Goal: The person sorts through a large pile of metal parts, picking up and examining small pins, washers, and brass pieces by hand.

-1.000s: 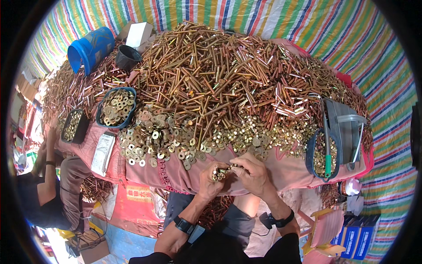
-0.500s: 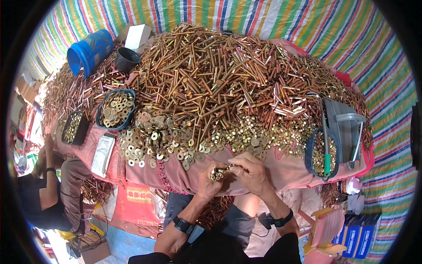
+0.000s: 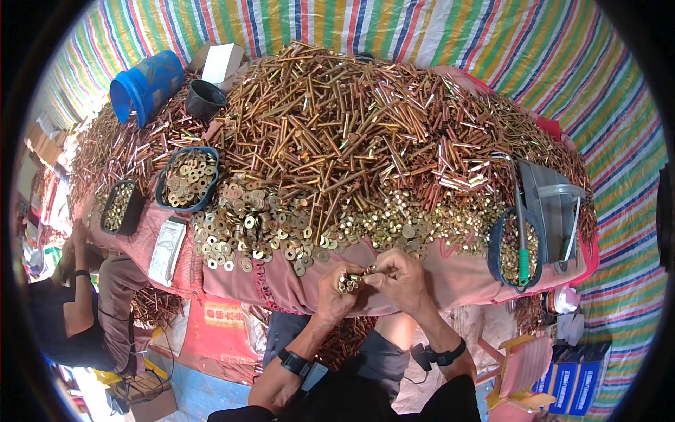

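My left hand (image 3: 333, 298) is closed around a bundle of brass-coloured bolts (image 3: 346, 284), their ends pointing up between thumb and fingers. Against the right side of that bundle, my right hand (image 3: 402, 281) pinches a small brass-coloured nut (image 3: 371, 269) at its fingertips. Both hands are over the near edge of a table draped in pink cloth (image 3: 450, 278). Just beyond them lie a heap of loose nuts (image 3: 394, 218) and, to the left, a heap of flat washers (image 3: 246, 221). A large pile of long bolts (image 3: 337, 119) rises behind.
A blue-rimmed tub of washers (image 3: 188, 179) and a dark tray of nuts (image 3: 121, 207) stand at left. At right are a tub of nuts (image 3: 512, 250) with a green-handled tool (image 3: 523, 264) and a grey scoop (image 3: 548, 200). A blue bucket (image 3: 148, 84) lies at the back. Another person's arm (image 3: 79, 295) is far left.
My right fingertips have shifted slightly at the bundle, and the nut between them shows more clearly. My left hand keeps its grip on the bolts. The whole view has moved a little.
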The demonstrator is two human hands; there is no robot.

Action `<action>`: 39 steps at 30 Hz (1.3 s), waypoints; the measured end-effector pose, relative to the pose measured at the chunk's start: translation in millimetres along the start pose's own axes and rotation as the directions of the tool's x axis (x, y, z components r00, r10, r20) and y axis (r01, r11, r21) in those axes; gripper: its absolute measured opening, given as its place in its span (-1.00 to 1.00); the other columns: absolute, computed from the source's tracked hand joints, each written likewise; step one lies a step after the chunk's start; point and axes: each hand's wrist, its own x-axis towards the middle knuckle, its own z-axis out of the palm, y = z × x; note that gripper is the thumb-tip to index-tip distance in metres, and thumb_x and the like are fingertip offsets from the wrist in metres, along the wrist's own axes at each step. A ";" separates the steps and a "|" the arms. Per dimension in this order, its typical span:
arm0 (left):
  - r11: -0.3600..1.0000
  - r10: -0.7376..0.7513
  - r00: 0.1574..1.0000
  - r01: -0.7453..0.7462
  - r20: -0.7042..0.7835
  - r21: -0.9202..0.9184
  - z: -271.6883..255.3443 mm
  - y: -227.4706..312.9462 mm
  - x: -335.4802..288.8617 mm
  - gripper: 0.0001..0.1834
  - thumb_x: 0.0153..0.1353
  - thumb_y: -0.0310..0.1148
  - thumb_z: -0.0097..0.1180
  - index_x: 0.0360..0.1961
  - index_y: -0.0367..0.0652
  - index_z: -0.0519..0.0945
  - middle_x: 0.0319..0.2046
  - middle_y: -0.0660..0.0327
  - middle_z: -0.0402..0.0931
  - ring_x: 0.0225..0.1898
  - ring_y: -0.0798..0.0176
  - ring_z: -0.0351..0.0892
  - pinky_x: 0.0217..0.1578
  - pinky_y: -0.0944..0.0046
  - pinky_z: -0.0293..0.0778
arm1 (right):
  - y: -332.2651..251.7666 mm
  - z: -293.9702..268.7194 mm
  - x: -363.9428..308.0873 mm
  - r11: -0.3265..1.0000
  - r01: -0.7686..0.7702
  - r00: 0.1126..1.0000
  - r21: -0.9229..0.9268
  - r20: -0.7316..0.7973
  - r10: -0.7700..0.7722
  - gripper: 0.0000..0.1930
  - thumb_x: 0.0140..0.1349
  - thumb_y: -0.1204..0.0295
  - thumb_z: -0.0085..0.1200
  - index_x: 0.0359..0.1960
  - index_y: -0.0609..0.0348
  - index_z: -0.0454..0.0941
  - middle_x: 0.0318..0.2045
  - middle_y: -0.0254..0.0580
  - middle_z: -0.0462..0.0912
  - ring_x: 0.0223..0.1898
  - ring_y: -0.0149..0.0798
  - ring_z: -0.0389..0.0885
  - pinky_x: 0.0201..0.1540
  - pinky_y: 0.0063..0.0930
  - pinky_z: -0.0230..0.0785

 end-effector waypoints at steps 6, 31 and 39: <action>0.997 -0.054 0.998 0.055 0.011 -0.055 2.4 0.6 -2.2 -0.78 0.19 -0.51 0.29 -0.12 -0.29 0.69 -0.26 0.06 0.72 -0.21 0.15 0.71 -0.13 0.20 0.59 | -3.2 -1.2 -4.4 0.997 0.044 0.998 -0.056 -0.033 -0.046 -0.70 0.14 0.40 0.55 -0.23 0.21 0.64 -0.29 -0.22 0.69 -0.32 -0.37 0.66 -0.33 -0.43 0.53; 0.985 -0.144 0.988 0.149 0.063 -0.084 -1.3 9.5 -1.8 -0.92 0.35 -0.61 0.20 -0.19 -0.24 0.58 -0.30 0.30 0.57 -0.28 0.42 0.51 -0.23 0.38 0.48 | 12.2 -35.3 -16.6 0.868 -0.478 0.878 -0.135 -0.106 0.467 -0.80 0.40 0.38 0.34 -0.12 0.29 0.75 -0.30 -0.20 0.79 -0.35 -0.39 0.73 -0.30 -0.49 0.57; 1.000 -0.011 0.999 0.011 -0.044 0.013 -1.1 13.6 -3.2 -0.77 0.22 -0.63 0.23 -0.10 -0.25 0.69 -0.26 0.18 0.68 -0.23 0.24 0.67 -0.13 0.25 0.57 | 76.3 -59.4 17.5 0.677 -0.349 0.923 -0.648 -0.362 0.130 -0.72 0.22 0.34 0.48 -0.13 0.23 0.74 -0.31 -0.04 0.80 -0.39 -0.11 0.76 -0.30 -0.25 0.60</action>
